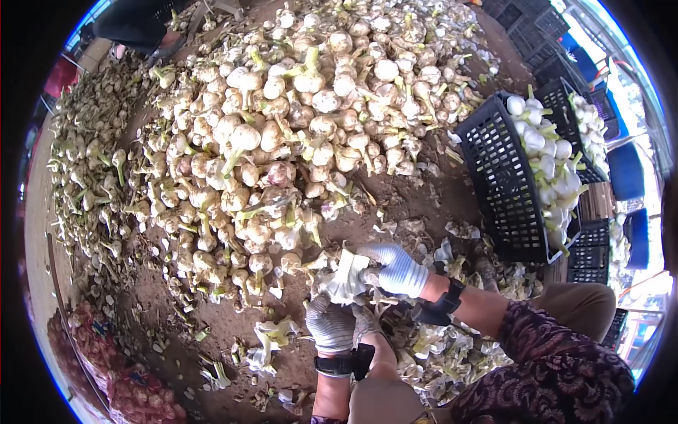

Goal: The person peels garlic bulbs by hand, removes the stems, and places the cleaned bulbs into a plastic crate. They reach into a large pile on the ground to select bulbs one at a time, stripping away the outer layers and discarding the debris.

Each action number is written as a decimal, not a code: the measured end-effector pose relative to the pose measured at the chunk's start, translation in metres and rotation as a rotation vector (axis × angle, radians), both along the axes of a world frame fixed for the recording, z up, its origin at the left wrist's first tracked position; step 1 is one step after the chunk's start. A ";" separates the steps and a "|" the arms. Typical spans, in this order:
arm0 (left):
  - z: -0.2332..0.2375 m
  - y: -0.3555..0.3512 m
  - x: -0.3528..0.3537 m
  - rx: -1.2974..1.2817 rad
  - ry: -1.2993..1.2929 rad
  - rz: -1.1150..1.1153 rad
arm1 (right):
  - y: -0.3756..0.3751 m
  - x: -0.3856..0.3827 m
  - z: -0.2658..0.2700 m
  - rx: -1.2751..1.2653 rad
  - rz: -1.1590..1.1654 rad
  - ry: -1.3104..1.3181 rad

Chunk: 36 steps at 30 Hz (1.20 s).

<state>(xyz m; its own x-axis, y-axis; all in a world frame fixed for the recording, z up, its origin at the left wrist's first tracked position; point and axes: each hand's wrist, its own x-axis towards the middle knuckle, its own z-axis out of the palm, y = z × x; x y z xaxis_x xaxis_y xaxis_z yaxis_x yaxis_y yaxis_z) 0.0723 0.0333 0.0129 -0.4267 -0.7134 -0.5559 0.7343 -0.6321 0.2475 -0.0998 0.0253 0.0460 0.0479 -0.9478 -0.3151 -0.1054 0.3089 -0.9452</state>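
Note:
Between my two gloved hands is a whitish garlic bulb (346,283) with a thick pale stem and loose papery skin. My left hand (330,324) is closed around its lower end. From the right, my right hand (397,270) has its fingers closed at the side of the stem and skin; the fingertips are partly hidden. Both gloves are white with grey-stained areas, and a dark band circles each wrist. Just beyond my hands lies a big heap of unpeeled garlic (282,141) with dirty skins and green stems.
A black plastic crate (503,177) holding clean white garlic (547,152) stands at right, with more crates behind it. Peeled skins (452,346) litter the ground by my legs. Red mesh sacks (141,396) lie at lower left. Another person's leg (131,25) shows at upper left.

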 end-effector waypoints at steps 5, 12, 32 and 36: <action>-0.005 0.001 -0.008 -0.171 -0.216 0.013 | 0.005 -0.001 -0.017 0.195 -0.043 -0.349; 0.006 0.011 0.033 -0.130 -0.364 0.022 | 0.002 0.001 0.009 0.265 0.001 -0.109; 0.067 0.030 0.197 -0.124 -0.787 0.380 | -0.187 -0.101 0.030 -0.120 -0.151 0.577; 0.048 -0.004 0.194 -0.545 -1.298 0.120 | -0.250 -0.079 0.074 -0.259 0.042 0.946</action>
